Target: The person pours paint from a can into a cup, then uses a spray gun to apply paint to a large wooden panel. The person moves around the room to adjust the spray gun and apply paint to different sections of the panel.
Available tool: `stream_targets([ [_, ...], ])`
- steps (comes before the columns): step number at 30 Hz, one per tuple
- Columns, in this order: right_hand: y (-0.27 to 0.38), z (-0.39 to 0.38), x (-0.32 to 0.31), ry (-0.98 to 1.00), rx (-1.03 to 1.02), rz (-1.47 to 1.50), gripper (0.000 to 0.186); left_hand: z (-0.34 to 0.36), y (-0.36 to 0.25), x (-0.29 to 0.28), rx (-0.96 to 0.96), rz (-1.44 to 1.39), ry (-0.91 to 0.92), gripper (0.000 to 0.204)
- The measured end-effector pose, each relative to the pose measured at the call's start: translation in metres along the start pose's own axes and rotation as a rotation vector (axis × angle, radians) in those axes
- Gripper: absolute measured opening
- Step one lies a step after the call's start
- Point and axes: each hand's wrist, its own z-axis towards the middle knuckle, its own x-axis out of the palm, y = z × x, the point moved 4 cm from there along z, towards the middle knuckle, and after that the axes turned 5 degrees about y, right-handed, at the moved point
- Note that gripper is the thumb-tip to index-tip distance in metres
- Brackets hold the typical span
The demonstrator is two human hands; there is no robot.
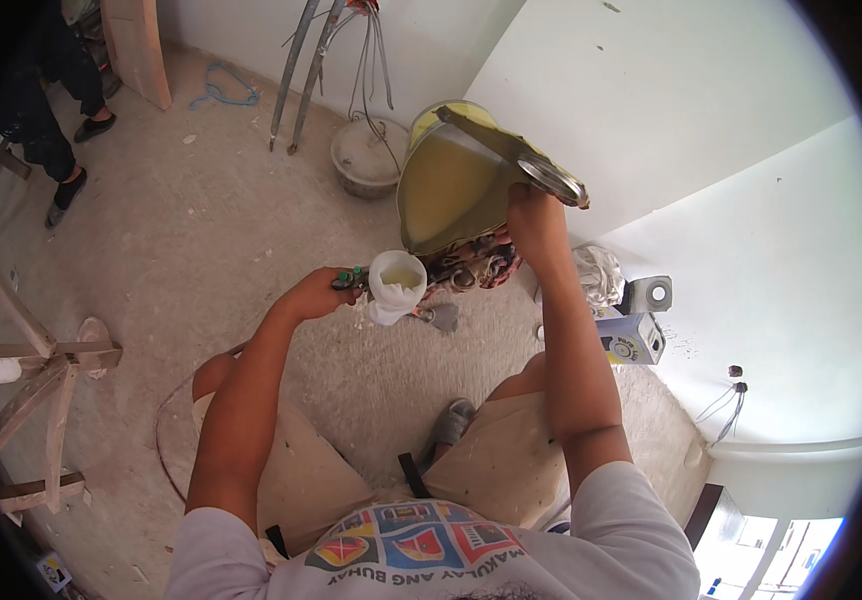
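My left hand (313,296) is closed around a dark spray gun (349,279) with green knobs. Its white cup (398,275) is open at the top, with pale yellowish liquid and a white liner visible inside. Above and to the right, a large metal can (473,205) tilts toward the cup, holding yellowish liquid. My right hand (536,225) grips that can at its near right edge, beside the bent-up lid (551,180). The can's lower lip is close to the cup; I cannot make out a stream between them. Some fingers are hidden.
A putty knife (439,316) lies below the cup. Beyond stand a lidded tub (366,160) and metal poles (301,85). Boxes (636,335) sit by the right wall, wooden frames (46,360) at left. A person (46,100) stands far left; a thin hose (163,420) curves beside my left leg.
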Motion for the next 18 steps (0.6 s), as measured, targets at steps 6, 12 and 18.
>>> stream_targets([
  [6,0.009,-0.005,-0.003,0.027,0.077,0.037,0.041,0.002,0.003,0.000,-0.040,-0.046,0.002,0.020],
  [12,0.005,-0.004,-0.005,0.014,0.024,0.001,0.042,0.001,-0.006,0.002,-0.035,-0.067,0.000,0.019],
  [18,0.030,-0.014,-0.010,-0.039,-0.040,-0.023,0.044,0.003,-0.005,0.002,-0.004,-0.066,0.020,0.020],
])
